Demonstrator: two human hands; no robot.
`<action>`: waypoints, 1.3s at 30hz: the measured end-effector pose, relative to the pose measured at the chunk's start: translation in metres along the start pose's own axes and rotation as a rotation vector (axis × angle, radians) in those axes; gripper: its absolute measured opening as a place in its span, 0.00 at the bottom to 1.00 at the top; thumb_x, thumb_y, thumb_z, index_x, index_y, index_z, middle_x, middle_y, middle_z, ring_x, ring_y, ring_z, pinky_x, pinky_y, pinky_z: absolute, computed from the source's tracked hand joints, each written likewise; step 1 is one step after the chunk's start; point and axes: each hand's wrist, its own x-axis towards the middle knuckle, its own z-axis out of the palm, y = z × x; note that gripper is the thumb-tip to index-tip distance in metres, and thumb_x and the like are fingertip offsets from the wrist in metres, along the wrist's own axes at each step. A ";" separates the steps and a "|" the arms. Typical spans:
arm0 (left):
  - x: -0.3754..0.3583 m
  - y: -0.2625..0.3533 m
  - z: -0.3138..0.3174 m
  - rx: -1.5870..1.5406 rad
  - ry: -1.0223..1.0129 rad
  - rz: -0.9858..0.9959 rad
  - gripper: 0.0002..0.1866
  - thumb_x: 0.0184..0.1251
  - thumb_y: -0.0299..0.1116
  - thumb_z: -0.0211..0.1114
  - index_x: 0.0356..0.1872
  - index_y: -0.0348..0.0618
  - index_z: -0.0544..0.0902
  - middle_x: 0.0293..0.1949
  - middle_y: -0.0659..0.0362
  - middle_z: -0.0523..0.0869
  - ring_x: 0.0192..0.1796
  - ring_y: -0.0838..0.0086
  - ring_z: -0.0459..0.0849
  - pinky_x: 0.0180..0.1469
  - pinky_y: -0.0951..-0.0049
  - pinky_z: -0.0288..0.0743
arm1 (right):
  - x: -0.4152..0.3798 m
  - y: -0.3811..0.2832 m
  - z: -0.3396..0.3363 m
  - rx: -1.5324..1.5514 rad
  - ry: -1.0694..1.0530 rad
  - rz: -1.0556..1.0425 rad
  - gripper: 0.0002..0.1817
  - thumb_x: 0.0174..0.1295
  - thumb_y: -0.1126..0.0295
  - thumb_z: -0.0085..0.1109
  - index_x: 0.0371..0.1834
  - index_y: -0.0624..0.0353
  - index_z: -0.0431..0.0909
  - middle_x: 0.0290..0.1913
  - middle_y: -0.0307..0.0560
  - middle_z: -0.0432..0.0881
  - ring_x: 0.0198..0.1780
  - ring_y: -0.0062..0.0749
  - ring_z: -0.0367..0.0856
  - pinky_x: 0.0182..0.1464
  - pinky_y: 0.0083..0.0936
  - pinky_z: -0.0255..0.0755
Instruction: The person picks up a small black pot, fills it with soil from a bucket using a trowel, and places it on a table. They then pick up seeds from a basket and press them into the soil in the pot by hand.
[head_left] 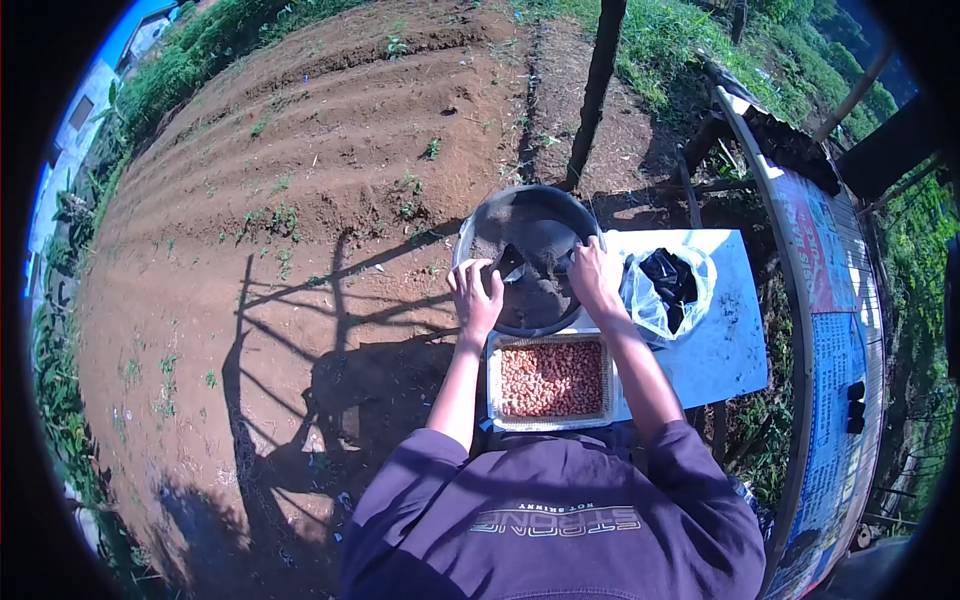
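A round dark basin holds loose dark soil. My left hand is at the basin's left side, its fingers closed on a small black plastic bag held over the soil. On the other side of the basin is my right hand, fingers curled inward over the soil around something mostly hidden by the hand. Just below the basin, between my forearms, a white basket contains many reddish-brown seeds.
A clear plastic bag with black plastic bags inside stands on a pale tabletop to the right. A dark post rises behind the basin. Along the right runs a printed banner; ridged brown soil spreads left.
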 end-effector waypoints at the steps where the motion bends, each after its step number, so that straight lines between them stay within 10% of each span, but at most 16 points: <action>1: 0.000 0.001 0.000 0.010 -0.006 -0.008 0.14 0.63 0.31 0.67 0.50 0.45 0.79 0.51 0.54 0.78 0.59 0.58 0.73 0.65 0.54 0.61 | 0.003 0.001 0.002 0.019 0.020 -0.001 0.11 0.63 0.70 0.57 0.38 0.62 0.87 0.52 0.58 0.81 0.42 0.52 0.89 0.45 0.45 0.82; 23: 0.026 -0.001 -0.009 0.149 -0.159 -0.173 0.09 0.58 0.37 0.72 0.34 0.46 0.83 0.46 0.52 0.76 0.55 0.54 0.71 0.63 0.54 0.65 | -0.005 0.021 0.017 0.218 0.134 -0.126 0.20 0.59 0.56 0.66 0.50 0.56 0.85 0.45 0.51 0.83 0.42 0.47 0.87 0.42 0.40 0.82; 39: 0.038 -0.012 0.000 0.095 -0.198 -0.234 0.11 0.57 0.43 0.73 0.28 0.47 0.88 0.63 0.45 0.76 0.71 0.43 0.63 0.74 0.47 0.56 | -0.007 0.058 -0.079 0.260 0.015 -0.309 0.19 0.53 0.57 0.72 0.46 0.52 0.90 0.43 0.45 0.88 0.48 0.43 0.79 0.56 0.36 0.73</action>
